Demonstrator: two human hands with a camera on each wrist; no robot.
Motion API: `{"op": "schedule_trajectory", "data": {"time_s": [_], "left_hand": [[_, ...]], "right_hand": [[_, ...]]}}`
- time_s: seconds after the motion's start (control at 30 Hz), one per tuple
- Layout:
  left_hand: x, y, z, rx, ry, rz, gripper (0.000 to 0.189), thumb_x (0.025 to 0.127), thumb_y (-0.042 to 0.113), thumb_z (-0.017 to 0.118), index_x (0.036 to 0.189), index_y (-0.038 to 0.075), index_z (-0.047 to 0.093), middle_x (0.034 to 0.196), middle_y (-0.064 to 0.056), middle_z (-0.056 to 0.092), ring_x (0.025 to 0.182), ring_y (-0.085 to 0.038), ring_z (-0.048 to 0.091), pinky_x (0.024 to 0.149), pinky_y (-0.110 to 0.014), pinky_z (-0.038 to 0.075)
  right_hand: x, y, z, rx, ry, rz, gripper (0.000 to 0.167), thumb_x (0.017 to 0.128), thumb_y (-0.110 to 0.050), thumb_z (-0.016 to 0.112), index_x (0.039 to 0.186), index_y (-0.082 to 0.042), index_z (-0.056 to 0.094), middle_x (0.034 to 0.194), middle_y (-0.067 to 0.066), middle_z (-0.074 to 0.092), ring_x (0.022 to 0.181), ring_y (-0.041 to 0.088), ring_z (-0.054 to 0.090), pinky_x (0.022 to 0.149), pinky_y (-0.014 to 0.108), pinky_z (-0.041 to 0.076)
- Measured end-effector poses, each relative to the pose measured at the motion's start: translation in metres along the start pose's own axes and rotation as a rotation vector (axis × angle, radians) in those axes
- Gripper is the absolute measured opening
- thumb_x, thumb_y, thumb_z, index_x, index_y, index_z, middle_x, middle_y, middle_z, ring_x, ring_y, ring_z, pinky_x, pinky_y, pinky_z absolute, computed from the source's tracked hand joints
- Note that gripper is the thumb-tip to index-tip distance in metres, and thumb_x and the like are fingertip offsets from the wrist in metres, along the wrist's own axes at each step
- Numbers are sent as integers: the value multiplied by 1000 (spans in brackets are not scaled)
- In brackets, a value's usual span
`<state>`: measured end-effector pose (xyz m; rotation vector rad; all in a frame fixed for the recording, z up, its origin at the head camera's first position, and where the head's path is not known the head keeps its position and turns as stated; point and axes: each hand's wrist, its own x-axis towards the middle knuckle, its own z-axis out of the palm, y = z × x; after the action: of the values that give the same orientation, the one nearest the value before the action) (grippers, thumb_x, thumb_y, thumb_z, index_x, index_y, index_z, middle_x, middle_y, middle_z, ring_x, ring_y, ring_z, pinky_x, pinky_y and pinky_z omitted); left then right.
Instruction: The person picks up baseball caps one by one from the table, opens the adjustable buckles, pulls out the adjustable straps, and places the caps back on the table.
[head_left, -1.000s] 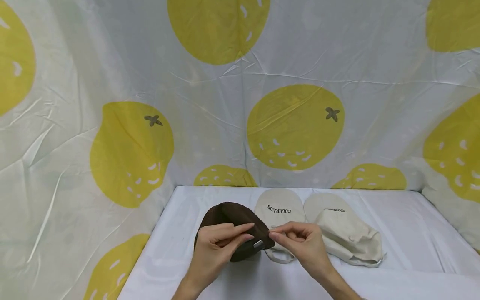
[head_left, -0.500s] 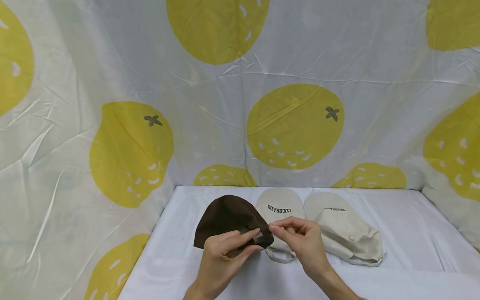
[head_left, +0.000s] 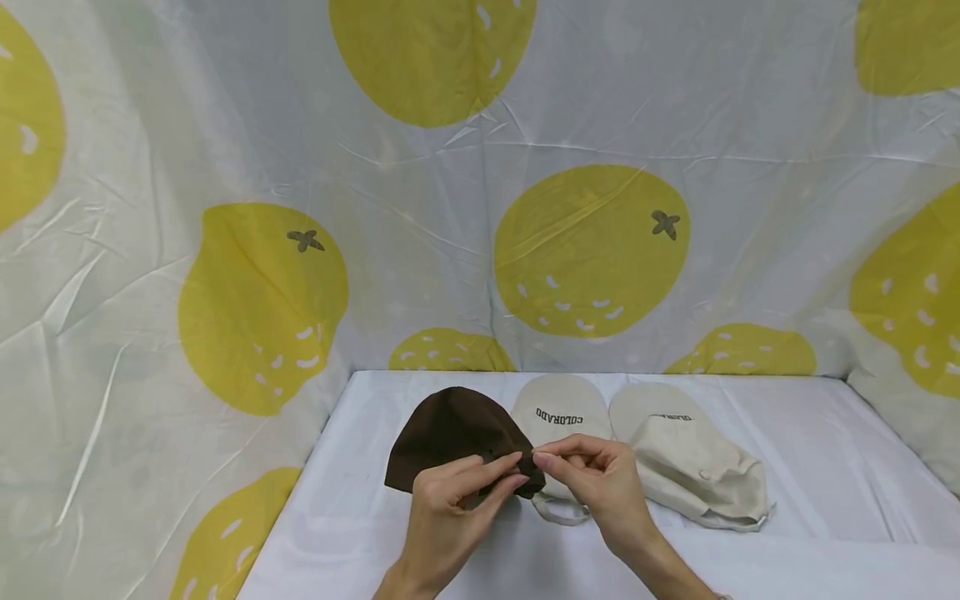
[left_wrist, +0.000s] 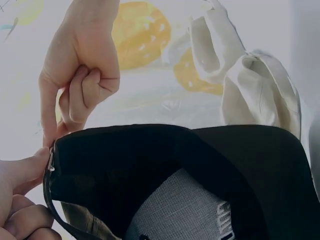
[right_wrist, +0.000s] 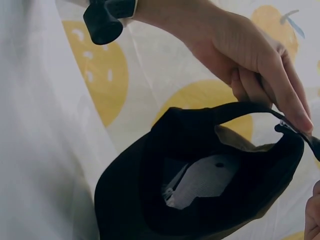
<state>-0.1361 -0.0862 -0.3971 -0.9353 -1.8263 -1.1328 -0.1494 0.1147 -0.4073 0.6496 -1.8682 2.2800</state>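
Note:
A dark brown cap [head_left: 450, 433] is held up over the table, its inside and back strap [right_wrist: 245, 108] showing in the wrist views. My left hand [head_left: 450, 504] pinches the strap beside a small metal buckle [left_wrist: 51, 160]. Close by, my right hand [head_left: 603, 483] pinches the strap's end between thumb and fingertips. The fingertips of both hands nearly meet at the strap; the head view hides most of the buckle. Behind my right hand lies a beige cap [head_left: 558, 396] lettered COLORADO, with a second beige cap [head_left: 697, 467] on its right.
A white cloth covers the table [head_left: 817, 467]. Hanging fabric [head_left: 420, 250] printed with yellow fruit stands behind it and along the sides. The two beige caps lie side by side, brims toward the back.
The brown cap has turned so its outer crown faces up. My left hand has shifted right along the strap, bringing its fingertips nearer my right hand; the buckle has become hidden in the head view.

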Motion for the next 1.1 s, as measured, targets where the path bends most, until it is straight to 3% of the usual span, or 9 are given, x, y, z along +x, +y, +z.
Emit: {"op": "schedule_trajectory", "data": {"time_s": [0.23, 0.53, 0.8, 0.97, 1.1], "left_hand": [[1, 0, 2, -64, 6, -59, 26, 76, -5, 87, 101, 1, 82, 53, 8, 42, 53, 4, 28, 47, -7, 24], [4, 3, 4, -119, -10, -143, 14, 82, -3, 84, 94, 4, 83, 51, 6, 40, 53, 7, 25, 45, -8, 23], [5, 0, 5, -126, -28, -139, 14, 82, -6, 82, 92, 5, 82, 52, 6, 46, 53, 6, 27, 45, -8, 24], [6, -2, 3, -144, -36, -133, 14, 83, -6, 82, 92, 4, 82, 53, 6, 47, 52, 4, 28, 46, -8, 25], [5, -2, 3, -163, -50, -154, 13, 84, -4, 82, 94, 4, 82, 53, 5, 48, 53, 6, 29, 46, -8, 26]], "right_hand": [[0, 1, -1, 10, -28, -17, 6, 92, 5, 73, 96, 9, 74, 59, -14, 55, 53, 6, 27, 47, 28, 29], [-1, 2, -2, 16, -47, -27, 11, 92, 5, 73, 97, 14, 72, 57, -14, 49, 52, 13, 22, 46, 29, 28], [-1, 7, -11, -37, -68, -57, 11, 91, 5, 74, 100, 11, 74, 54, 3, 31, 53, 17, 19, 47, 30, 26], [-2, 10, -16, -70, -52, -26, 10, 90, 3, 76, 99, 6, 75, 56, 5, 24, 53, 16, 17, 46, 32, 24], [-2, 11, -16, -73, -68, -77, 9, 90, 5, 74, 100, 6, 75, 57, 6, 24, 53, 17, 17, 45, 32, 22]]}}
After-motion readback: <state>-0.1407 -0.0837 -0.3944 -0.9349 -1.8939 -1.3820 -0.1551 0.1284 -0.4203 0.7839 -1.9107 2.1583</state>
